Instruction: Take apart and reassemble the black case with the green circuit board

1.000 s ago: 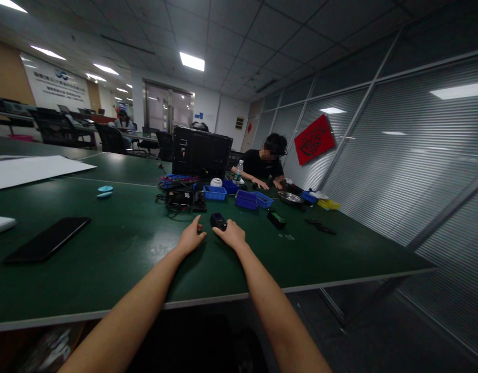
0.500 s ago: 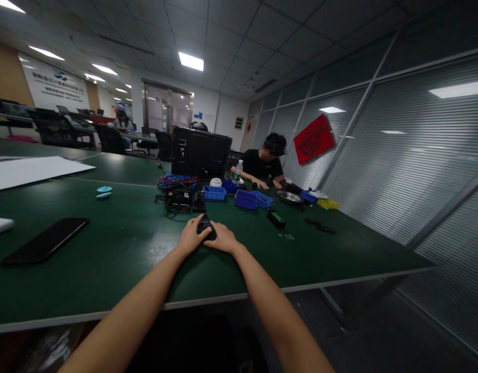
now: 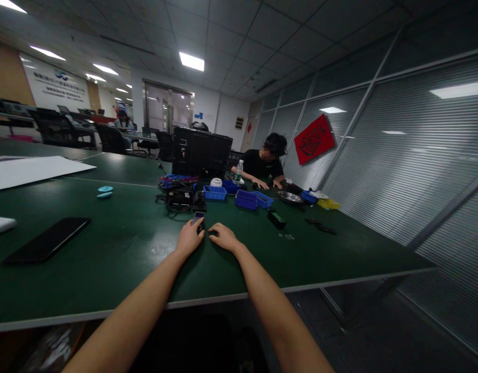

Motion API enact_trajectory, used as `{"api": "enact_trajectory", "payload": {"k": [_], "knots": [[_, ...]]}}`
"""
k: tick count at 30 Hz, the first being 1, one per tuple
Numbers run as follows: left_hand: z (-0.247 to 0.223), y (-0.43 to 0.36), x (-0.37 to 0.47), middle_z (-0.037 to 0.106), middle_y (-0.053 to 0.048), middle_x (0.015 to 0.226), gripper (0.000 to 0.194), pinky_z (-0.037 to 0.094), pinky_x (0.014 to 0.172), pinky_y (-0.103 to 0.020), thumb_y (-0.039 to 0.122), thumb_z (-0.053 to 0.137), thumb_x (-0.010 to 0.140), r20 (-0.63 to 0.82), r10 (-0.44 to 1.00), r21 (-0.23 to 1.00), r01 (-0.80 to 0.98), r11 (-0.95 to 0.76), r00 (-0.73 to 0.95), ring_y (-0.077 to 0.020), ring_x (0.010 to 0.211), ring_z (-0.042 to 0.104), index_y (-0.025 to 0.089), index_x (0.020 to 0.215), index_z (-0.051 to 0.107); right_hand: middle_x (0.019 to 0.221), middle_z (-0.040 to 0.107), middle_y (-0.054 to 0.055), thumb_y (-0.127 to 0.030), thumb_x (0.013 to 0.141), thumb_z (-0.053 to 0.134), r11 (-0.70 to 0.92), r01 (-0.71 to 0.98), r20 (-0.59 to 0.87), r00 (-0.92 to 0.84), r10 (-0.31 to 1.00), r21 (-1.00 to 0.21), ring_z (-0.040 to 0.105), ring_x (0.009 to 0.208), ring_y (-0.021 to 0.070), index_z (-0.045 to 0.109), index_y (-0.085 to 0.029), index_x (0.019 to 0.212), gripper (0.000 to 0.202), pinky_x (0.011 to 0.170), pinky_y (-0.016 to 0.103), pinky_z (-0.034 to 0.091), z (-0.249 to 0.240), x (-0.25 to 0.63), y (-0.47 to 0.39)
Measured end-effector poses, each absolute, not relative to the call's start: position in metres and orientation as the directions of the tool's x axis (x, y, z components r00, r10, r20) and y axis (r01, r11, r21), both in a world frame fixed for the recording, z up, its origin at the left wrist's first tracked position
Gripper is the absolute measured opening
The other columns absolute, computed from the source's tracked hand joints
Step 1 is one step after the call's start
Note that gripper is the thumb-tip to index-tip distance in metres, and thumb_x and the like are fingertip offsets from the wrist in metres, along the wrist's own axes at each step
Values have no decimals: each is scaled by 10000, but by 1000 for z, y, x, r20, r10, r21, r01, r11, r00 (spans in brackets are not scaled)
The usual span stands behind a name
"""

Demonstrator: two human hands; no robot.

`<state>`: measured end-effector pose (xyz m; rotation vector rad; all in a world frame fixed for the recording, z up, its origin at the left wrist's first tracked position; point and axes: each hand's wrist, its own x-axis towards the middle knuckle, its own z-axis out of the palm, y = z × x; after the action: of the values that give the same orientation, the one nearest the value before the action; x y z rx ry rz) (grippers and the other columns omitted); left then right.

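Note:
My left hand (image 3: 190,238) is closed around a small dark handheld device with a greyish screen (image 3: 198,215), low over the green table (image 3: 145,280). Its upper end sticks out past my thumb, and the lower part is hidden by my fingers. Just to the right, apart from the device, is my right hand (image 3: 224,238), its fingers curled down at the tabletop. Something small and dark (image 3: 213,233) shows beneath its thumb and fingertips, too small to name. A black boxy item with cables (image 3: 179,198) lies beyond my left hand.
Blue bins (image 3: 214,192), a monitor (image 3: 201,153) and a water bottle (image 3: 238,171) stand farther back. A black-and-green box (image 3: 277,218) and a metal bowl (image 3: 290,197) are to the right. A black tablet-like slab (image 3: 48,239) lies left. Across the table a person (image 3: 264,160) leans over.
Both hands were together on the dark device. Now they are apart: the left has drawn the device slightly left, and the right has let go of it with a small dark thing under its fingers.

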<state>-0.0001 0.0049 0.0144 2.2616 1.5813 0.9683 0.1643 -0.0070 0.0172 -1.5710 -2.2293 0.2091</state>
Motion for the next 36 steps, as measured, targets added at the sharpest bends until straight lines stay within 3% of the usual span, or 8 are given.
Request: {"api": "enact_trajectory", "payload": {"k": [13, 22, 28, 36], "knots": [[22, 21, -33, 510, -134, 1118, 473, 417, 841, -359, 245, 473, 721, 304, 942, 612, 787, -77, -143, -262, 989, 531, 254, 1190, 525, 956, 597, 46, -222, 748, 540, 208, 849, 283, -73, 956, -485, 554, 790, 124, 653, -173, 906, 201, 767, 237, 414, 17, 190, 0], [33, 29, -85, 494, -135, 1099, 484, 428, 841, -376, 262, 469, 714, 261, 928, 603, 795, 59, -267, -277, 1020, 511, 258, 1196, 519, 923, 629, 47, -195, 742, 537, 191, 832, 295, -35, 955, -521, 569, 828, 138, 670, -173, 870, 186, 771, 233, 417, 17, 196, 2], [47, 27, -141, 426, -139, 1192, 506, 394, 874, -423, 285, 497, 711, 197, 862, 656, 716, 238, -467, -307, 1062, 472, 234, 1215, 499, 916, 631, 46, -190, 743, 526, 190, 836, 293, -37, 955, -514, 568, 833, 138, 671, -168, 866, 191, 776, 238, 418, 19, 196, 0], [41, 26, -188, 390, -150, 1255, 542, 394, 835, -466, 252, 519, 706, 301, 658, 695, 631, 344, -690, -351, 1099, 415, 163, 1233, 424, 917, 628, 47, -192, 735, 527, 190, 828, 300, -27, 953, -527, 568, 813, 136, 669, -166, 862, 193, 759, 235, 422, 14, 197, 4]]}}
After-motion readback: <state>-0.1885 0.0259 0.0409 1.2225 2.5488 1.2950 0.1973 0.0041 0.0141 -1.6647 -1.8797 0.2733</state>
